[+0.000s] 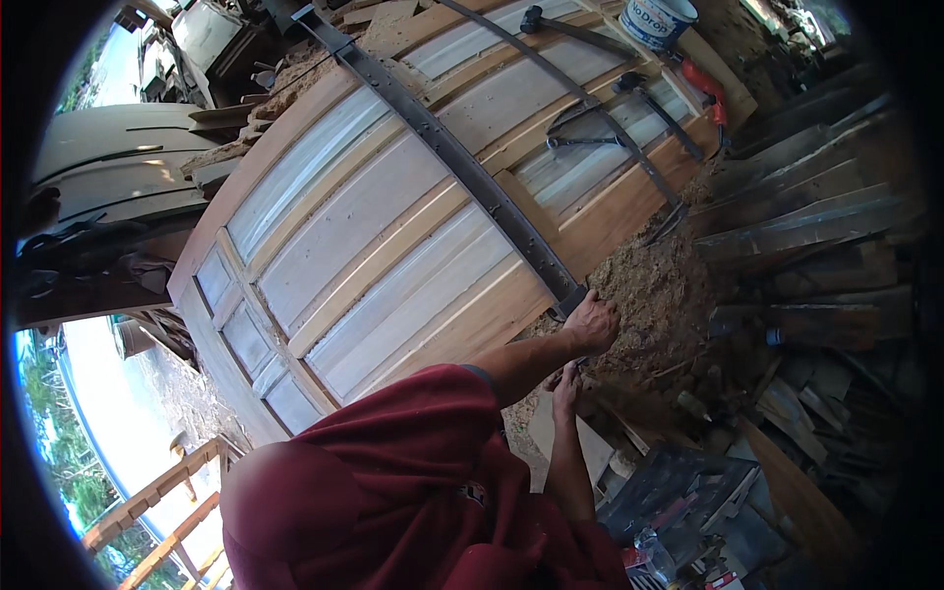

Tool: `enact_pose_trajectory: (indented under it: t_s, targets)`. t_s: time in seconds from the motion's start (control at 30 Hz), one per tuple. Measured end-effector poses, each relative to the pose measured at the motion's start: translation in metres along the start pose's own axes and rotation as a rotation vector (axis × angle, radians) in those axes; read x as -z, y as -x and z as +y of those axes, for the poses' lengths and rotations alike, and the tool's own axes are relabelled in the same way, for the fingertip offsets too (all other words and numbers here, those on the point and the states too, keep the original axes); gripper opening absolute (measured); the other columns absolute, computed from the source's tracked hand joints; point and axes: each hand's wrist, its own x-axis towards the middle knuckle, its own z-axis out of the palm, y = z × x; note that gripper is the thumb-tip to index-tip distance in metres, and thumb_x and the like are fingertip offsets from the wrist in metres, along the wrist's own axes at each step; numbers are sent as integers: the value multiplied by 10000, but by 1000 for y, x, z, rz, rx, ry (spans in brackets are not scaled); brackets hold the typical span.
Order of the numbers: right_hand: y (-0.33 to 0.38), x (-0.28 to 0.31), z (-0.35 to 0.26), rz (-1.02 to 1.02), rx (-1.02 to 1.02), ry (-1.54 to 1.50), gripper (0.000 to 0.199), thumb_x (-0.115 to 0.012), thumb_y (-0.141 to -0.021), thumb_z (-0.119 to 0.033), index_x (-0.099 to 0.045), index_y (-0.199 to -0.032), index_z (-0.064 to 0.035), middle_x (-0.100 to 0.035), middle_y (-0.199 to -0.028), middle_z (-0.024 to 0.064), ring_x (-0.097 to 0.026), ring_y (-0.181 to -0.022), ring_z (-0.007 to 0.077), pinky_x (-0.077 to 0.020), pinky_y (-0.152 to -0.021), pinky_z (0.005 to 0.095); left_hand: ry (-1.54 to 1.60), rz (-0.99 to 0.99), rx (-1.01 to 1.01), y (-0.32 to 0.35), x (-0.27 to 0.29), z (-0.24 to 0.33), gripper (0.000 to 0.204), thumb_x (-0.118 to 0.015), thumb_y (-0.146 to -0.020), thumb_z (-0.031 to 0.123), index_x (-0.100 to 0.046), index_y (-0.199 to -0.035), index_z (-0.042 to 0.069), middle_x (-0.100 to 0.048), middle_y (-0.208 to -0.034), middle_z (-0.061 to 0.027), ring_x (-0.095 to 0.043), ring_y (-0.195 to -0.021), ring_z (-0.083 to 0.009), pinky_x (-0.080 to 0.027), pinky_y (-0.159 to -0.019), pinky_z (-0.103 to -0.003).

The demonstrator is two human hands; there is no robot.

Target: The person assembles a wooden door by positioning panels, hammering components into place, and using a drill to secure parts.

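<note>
A long dark metal bar clamp lies across a panelled wooden door. My left hand is closed around the clamp's near end, at its jaw by the door's edge. Just below it, my right hand is closed with the fingers bent. A small dark piece shows at its fingertips, too small to name. Both forearms come out of a maroon shirt.
Smaller clamps lie on the door's far right, near a white and blue bucket and a red tool. Wood shavings heap beyond my hands. Stacked boards line the right. A wooden railing stands at lower left.
</note>
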Motion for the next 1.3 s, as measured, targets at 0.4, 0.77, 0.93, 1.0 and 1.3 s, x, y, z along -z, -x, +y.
enact_pose_trajectory:
  t_s: [0.4,0.77,0.93,1.0,1.3]
  targets:
    - [-4,66,-51,454,343,192,469,-533,-1035,-331,-487,-1349,14,-598,-1212,168,-625,-1043,234,-521,-840,338,55,749,330,82,128,-146,269,-680,-878,216,-618,-1085,56,-582,-1144,-166,-536,-1106,-369,-424,-964,-468]
    - [-87,1,-219,256,578,850,404,-626,-961,-245,-565,-1303,-40,-522,-1272,190,-579,-1118,344,-504,-919,435,-368,663,809,138,100,-242,601,-538,-953,447,-456,-1386,38,-447,-1416,-182,-352,-1379,-358,-246,-1148,-508]
    - [-156,-15,-282,303,752,1193,487,-683,-905,-232,-547,-1340,-60,-516,-1309,199,-534,-1198,375,-470,-986,469,-294,604,889,141,99,-245,620,-537,-942,467,-458,-1379,35,-451,-1394,-189,-346,-1389,-356,-213,-1166,-520]
    - [-188,-18,-313,263,805,1238,527,-699,-885,-241,-542,-1360,-76,-511,-1326,194,-528,-1214,374,-463,-998,464,-265,610,894,139,99,-241,613,-540,-939,466,-470,-1359,25,-463,-1363,-200,-357,-1379,-363,-215,-1165,-521]
    - [-281,-37,-401,344,481,1630,592,-604,-876,-201,-427,-1440,-159,-523,-1353,193,-517,-1265,390,-369,-1063,558,-270,680,845,136,102,-237,587,-575,-931,437,-488,-1333,18,-474,-1338,-201,-377,-1362,-369,-236,-1161,-524]
